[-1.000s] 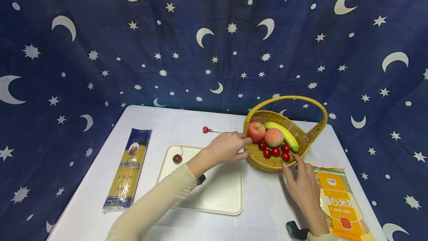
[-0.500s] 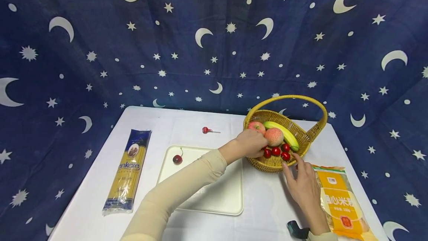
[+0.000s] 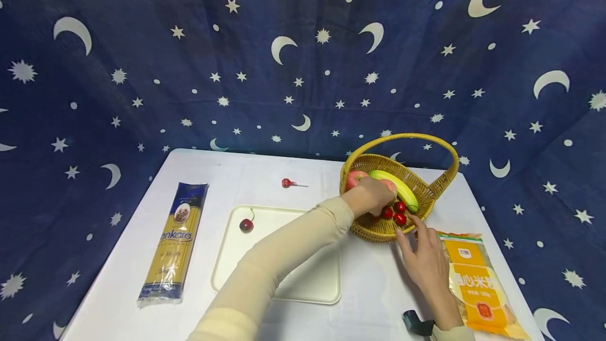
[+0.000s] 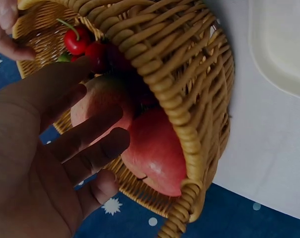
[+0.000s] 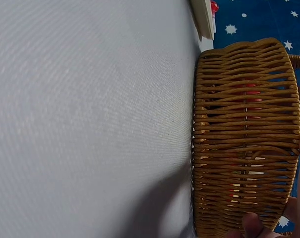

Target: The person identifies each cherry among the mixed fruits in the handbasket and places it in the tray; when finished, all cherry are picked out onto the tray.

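Note:
A wicker basket (image 3: pixel 379 236) with a tall handle stands at the back right of the table. It holds an apple (image 4: pixel 157 151), a peach (image 4: pixel 102 101), a banana (image 3: pixel 404 193) and several cherries (image 3: pixel 400 218). My left hand (image 3: pixel 371 196) reaches in over the fruit. Its fingers (image 4: pixel 85 134) are spread and loosely bent above the peach, with nothing held, as the left wrist view shows. At the front rim, my right hand (image 3: pixel 428 264) grips the basket, thumb (image 5: pixel 251 223) against the outer weave and fingers over the edge.
A cream tray (image 3: pixel 307 291) bearing one cherry (image 3: pixel 246 225) lies in the middle. Behind it is a red lollipop (image 3: pixel 286 183). A blue and gold pasta packet (image 3: pixel 172 246) lies at left, an orange food packet (image 3: pixel 478 283) at right. A starry cloth hangs behind.
My left hand has moved right, from beside the basket into it, and now covers most of the peach. The right hand keeps its grip on the rim. The head view has shifted slightly.

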Available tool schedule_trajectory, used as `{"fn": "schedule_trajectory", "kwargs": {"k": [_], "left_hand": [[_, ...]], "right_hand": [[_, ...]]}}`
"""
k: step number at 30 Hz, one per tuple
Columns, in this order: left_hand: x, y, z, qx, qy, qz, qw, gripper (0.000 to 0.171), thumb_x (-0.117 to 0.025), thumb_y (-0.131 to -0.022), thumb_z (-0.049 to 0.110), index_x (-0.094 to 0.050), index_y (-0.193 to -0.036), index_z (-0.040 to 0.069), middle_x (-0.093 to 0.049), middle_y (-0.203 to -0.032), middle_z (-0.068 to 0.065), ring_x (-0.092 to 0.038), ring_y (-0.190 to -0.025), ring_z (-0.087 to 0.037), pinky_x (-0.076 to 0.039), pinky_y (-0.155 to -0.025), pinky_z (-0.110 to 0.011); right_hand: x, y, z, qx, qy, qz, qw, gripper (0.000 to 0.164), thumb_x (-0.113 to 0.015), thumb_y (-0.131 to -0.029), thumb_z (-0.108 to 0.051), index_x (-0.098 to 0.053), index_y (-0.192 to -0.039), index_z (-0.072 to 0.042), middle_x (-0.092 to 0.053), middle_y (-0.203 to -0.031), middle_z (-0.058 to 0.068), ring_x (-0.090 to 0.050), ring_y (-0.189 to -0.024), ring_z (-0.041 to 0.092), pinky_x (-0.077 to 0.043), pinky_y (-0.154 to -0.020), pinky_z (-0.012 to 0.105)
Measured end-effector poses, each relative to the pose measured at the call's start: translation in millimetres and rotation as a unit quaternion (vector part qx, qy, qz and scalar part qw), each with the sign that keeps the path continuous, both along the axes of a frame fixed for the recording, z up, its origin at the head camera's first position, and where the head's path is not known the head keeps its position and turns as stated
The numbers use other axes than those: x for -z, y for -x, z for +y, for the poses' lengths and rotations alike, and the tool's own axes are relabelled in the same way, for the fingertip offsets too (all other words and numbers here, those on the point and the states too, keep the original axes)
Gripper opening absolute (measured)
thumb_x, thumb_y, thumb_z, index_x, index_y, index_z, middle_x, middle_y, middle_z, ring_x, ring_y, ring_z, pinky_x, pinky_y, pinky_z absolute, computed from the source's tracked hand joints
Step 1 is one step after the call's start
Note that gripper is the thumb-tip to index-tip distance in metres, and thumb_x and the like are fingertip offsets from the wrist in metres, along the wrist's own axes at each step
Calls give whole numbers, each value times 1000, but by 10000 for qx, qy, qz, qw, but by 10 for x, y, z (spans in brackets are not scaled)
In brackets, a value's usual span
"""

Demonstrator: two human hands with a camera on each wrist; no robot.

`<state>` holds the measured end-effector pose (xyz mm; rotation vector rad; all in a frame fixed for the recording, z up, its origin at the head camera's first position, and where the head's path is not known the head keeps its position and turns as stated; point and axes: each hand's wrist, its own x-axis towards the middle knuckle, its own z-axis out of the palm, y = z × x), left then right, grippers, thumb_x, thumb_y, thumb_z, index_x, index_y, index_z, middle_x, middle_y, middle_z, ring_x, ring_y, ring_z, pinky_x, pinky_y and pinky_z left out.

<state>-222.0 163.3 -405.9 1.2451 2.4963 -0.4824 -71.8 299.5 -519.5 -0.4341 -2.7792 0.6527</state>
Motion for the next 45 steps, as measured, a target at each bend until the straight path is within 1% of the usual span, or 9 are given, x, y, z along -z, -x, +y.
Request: {"fn": "schedule_trajectory", "kwargs": {"k": [4,9,14,19,24,32,36,40,45], "left_hand": [[27,1,65,69,214,170,9996,35,-63,-104,32,-61,-139,33,-69,-138,16,-65,-121,-5,-54,-105,-28],[70,-13,106,149,359,191,9991,34,-63,-104,32,-64,-137,34,-68,-137,16,-65,-123,-6,-54,-105,-28],[105,-47,115,247,540,306,9978,37,-61,-105,34,-61,-142,35,-65,-143,17,-64,-128,-7,-53,-108,-27],[190,-77,76,369,513,313,9975,34,-59,-106,31,-63,-140,35,-66,-141,15,-64,-125,-5,-53,-108,-27],[287,-100,22,436,298,356,9980,33,-60,-105,28,-64,-137,35,-69,-138,15,-66,-122,-5,-54,-105,-27],[402,-141,45,481,506,536,9961,31,-55,-110,30,-63,-140,36,-70,-137,13,-67,-124,-3,-55,-104,-25],[391,-124,37,445,418,434,9972,33,-59,-107,28,-62,-139,36,-68,-139,15,-65,-124,-4,-56,-101,-25],[319,-82,16,400,273,273,9985,34,-62,-105,29,-62,-139,35,-67,-137,15,-64,-120,-4,-56,-103,-27],[221,-48,-40,403,-54,364,9985,37,-66,-103,33,-60,-140,31,-71,-129,13,-68,-115,-7,-57,-102,-29]], "right_hand": [[-9,13,-19,-26,-3,-2,10000,63,-58,-105,-53,-48,-157,-18,-59,-114,17,-53,-96,34,-37,-70,40],[-14,28,-22,-22,-2,-37,10000,65,-57,-105,-54,-47,-158,-17,-59,-116,18,-54,-100,35,-39,-73,42],[-12,31,-23,-36,-26,-68,10000,65,-57,-105,-54,-46,-158,-17,-58,-117,18,-53,-99,35,-38,-72,41],[-5,24,-31,-36,-26,-89,10000,65,-57,-105,-53,-47,-158,-16,-58,-116,18,-53,-97,33,-37,-71,39],[2,25,-35,-43,-32,-40,10000,65,-58,-106,-52,-47,-158,-15,-58,-116,18,-53,-98,34,-37,-72,39],[-8,19,-41,-31,-6,-57,10000,65,-57,-106,-51,-47,-158,-15,-58,-115,18,-53,-98,33,-38,-72,39],[-13,14,-42,-14,33,-120,9999,66,-57,-106,-53,-46,-159,-15,-58,-117,18,-53,-99,33,-38,-73,40],[-13,11,-36,30,65,-182,9998,67,-56,-106,-54,-45,-159,-15,-57,-118,18,-52,-99,33,-37,-74,39],[2,2,-17,52,61,-194,9998,67,-56,-106,-54,-44,-159,-15,-57,-117,18,-52,-99,33,-37,-74,39]]}}
